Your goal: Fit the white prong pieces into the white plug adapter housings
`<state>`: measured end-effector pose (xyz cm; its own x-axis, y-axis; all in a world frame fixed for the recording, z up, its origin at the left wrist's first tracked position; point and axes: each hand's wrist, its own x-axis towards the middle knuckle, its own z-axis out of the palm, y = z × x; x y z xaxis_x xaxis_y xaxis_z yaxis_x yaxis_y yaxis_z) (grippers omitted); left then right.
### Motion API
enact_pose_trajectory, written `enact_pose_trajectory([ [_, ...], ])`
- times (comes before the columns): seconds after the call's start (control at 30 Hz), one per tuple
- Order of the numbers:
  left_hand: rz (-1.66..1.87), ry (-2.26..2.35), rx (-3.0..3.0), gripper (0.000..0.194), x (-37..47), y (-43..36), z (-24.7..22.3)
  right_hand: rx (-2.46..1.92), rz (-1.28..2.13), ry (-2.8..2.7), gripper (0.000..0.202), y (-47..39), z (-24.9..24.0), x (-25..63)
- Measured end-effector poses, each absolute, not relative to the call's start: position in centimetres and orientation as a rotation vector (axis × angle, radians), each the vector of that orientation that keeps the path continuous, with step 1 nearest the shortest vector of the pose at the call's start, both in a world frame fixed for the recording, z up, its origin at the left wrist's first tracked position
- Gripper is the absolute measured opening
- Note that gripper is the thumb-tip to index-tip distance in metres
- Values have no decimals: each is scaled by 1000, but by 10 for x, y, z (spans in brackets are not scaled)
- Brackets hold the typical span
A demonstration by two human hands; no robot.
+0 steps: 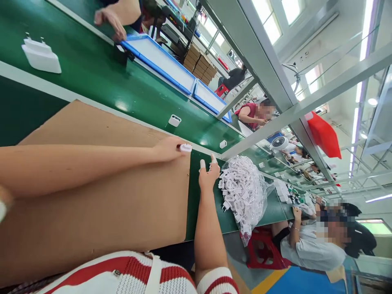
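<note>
My left hand (pixel 168 149) reaches in over a brown cardboard sheet (pixel 128 204), its fingers closed on a small white charger housing (pixel 185 148) near the sheet's right edge. Just to the right is my right hand (pixel 209 173), with thumb and finger stretched apart and white covers on the tips. Nothing shows between those fingers. Beside it lies a clear plastic bag (pixel 245 188) filled with many white charger parts. Beyond my hands, a white charger with port openings (pixel 174 120) and another white piece (pixel 223 144) sit on the green conveyor belt (pixel 141 102).
A white plug charger with two pins (pixel 41 56) rests on the belt at far left. Across the belt are blue-edged trays (pixel 162 61) and another person's hand (pixel 112 20). A metal frame (pixel 257 53) slants overhead. A co-worker (pixel 315 241) sits to the right near a red stool (pixel 265 251).
</note>
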<state>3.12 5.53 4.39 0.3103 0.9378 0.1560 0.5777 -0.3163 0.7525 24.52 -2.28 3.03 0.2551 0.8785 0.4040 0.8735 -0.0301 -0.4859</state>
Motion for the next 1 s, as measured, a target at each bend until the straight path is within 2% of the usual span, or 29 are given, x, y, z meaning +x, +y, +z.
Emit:
enact_pose_trajectory([
  [0.1, 800, 1535, 1990, 36, 41, 106, 58, -2078, 131, -1326, 39, -15, 35, 260],
  [0.3, 747, 1712, 2018, 43, 50, 144, 60, -1849, 277, -1241, 37, -18, 33, 268],
  [0.43, 921, 1729, 2174, 71, 42, 134, 52, -1471, 615, -996, 44, -16, 32, 260],
  [0.53, 928, 1819, 2223, 83, 22, 139, 52, -1233, 870, -923, 37, -17, 38, 252],
  [0.6, 759, 1848, 2209, 79, 4, 149, 54, -1141, 1003, -895, 31, -20, 43, 246],
  [0.7, 580, 1803, 2186, 62, -22, 158, 62, -1135, 1113, -862, 29, -25, 48, 239],
  [0.83, 585, 1794, 2225, 49, -39, 138, 70, -1179, 1087, -944, 34, -32, 49, 232],
  [1.0, 565, 1624, 2294, 40, -24, 72, 63, -1191, 1067, -1076, 40, -39, 50, 227],
])
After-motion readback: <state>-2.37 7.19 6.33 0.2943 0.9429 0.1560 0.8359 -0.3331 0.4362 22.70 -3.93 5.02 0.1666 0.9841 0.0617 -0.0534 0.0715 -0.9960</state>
